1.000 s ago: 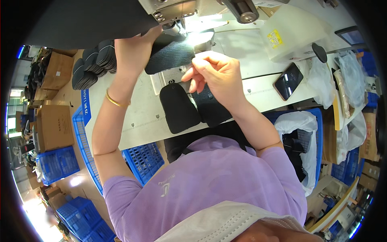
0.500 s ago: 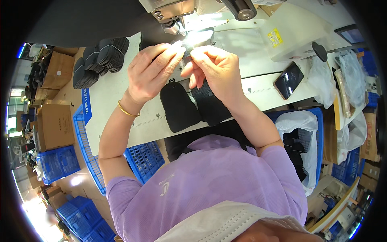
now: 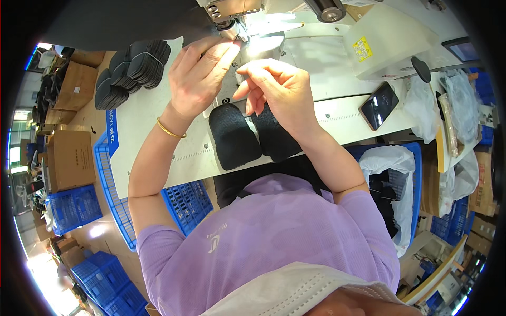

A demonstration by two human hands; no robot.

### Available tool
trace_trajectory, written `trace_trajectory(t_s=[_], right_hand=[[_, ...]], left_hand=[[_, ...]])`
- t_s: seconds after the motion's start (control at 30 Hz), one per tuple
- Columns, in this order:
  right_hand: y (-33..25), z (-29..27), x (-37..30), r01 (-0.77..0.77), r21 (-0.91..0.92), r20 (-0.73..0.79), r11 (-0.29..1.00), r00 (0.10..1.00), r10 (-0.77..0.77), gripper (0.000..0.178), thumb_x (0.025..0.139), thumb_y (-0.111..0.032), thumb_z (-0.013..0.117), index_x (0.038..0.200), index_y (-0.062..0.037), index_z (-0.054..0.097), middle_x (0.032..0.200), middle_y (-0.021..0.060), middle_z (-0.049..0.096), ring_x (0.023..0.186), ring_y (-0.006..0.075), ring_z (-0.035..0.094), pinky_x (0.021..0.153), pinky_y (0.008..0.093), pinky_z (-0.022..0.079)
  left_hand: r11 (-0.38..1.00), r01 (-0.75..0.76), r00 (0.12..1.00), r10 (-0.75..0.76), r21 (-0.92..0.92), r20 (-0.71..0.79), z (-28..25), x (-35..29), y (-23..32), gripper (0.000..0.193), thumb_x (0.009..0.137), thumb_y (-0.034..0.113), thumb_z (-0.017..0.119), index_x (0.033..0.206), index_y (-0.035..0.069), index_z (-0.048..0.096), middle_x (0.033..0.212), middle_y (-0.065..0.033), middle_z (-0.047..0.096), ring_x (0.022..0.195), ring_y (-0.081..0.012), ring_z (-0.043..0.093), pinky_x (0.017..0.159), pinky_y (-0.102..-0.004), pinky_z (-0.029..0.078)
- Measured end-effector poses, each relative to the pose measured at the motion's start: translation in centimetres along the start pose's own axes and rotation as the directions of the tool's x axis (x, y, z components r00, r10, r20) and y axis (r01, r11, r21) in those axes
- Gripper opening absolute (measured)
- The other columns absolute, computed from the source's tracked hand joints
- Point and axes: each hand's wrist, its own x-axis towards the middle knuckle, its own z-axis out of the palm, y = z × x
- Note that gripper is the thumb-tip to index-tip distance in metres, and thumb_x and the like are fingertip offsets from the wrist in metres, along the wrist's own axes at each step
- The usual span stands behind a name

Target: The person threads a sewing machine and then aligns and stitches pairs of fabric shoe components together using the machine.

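Observation:
Under the lit head of a sewing machine (image 3: 234,11), my left hand (image 3: 199,76) reaches up with its fingertips pinched together beside the metal needle area. A gold bangle (image 3: 171,129) circles that wrist. My right hand (image 3: 279,92) hovers just to the right and lower, thumb and forefinger closed, the other fingers curled loosely. Whatever either pinch holds is too small or hidden to make out. Below the hands, two black rounded fabric pieces (image 3: 233,139) lie side by side at the table's front edge; the right one (image 3: 279,139) is partly covered by my right hand.
Banded stacks of black pieces (image 3: 145,66) stand at the table's left. A phone (image 3: 379,105) lies on the right of the white table (image 3: 340,113). Blue crates (image 3: 187,208) sit below, and a plastic-lined blue bin (image 3: 416,184) holds black pieces at the right.
My left hand has moved up to the needle area. My right fingertips have shifted slightly left and now sit lower than the left ones, leaving the hands farther apart in height.

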Motion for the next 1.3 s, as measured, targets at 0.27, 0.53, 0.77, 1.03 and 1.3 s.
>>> trace_trajectory(t_s=[0.27,0.53,0.77,1.03,1.3], right_hand=[[0.3,0.2,-0.2,-0.022,-0.034,0.020,0.999,1.000,0.022,0.021,0.098,-0.012,0.055,0.097,0.0033,0.068,0.073,0.0113,0.071,0.051,0.0093,0.061,0.045,0.0206,0.046],[0.6,-0.3,-0.6,-0.050,-0.038,0.029,0.998,0.998,0.052,0.020,0.098,-0.013,0.055,0.097,0.0023,0.068,0.073,0.0098,0.071,0.052,0.0089,0.062,0.047,0.0205,0.046],[0.3,-0.2,-0.6,-0.051,-0.107,0.024,0.993,0.998,0.054,0.020,0.098,-0.014,0.057,0.101,0.0025,0.069,0.076,0.0105,0.071,0.055,0.0101,0.063,0.049,0.0199,0.047],[0.3,0.1,-1.3,-0.020,-0.156,0.050,0.988,0.998,0.028,0.016,0.093,-0.012,0.060,0.092,0.0020,0.069,0.078,0.0057,0.071,0.060,0.0078,0.064,0.052,0.0208,0.049],[-0.7,0.1,-3.3,-0.076,-0.121,0.081,0.990,0.993,0.086,0.019,0.099,-0.009,0.052,0.093,0.0038,0.066,0.079,0.0107,0.072,0.061,0.0112,0.066,0.054,0.0207,0.051]], left_hand=[[0.996,0.075,0.997,-0.077,0.046,0.025,-0.1,0.6,1.4,0.038,0.059,0.004,0.064,0.095,0.001,0.072,0.098,-0.0051,0.068,0.094,-0.0210,0.064,0.071,-0.0313,0.052],[0.891,0.428,0.902,-0.412,-0.153,0.126,-0.9,1.1,2.3,0.030,0.074,-0.001,0.069,0.104,-0.001,0.072,0.104,-0.0111,0.069,0.097,-0.0261,0.065,0.078,-0.0332,0.055],[0.846,0.374,0.924,-0.306,-0.379,0.229,-1.7,0.2,0.0,0.029,0.071,-0.005,0.071,0.100,0.000,0.071,0.106,-0.0128,0.070,0.093,-0.0284,0.068,0.079,-0.0338,0.056],[0.945,0.223,0.974,-0.206,-0.240,0.094,-2.8,1.1,3.7,0.037,0.061,-0.005,0.071,0.098,-0.002,0.070,0.095,-0.0095,0.067,0.085,-0.0270,0.064,0.072,-0.0355,0.055],[0.963,0.112,0.994,-0.107,-0.246,0.033,-4.2,-0.3,5.2,0.034,0.057,-0.001,0.070,0.091,-0.004,0.072,0.091,-0.0099,0.068,0.080,-0.0247,0.067,0.065,-0.0318,0.058]])
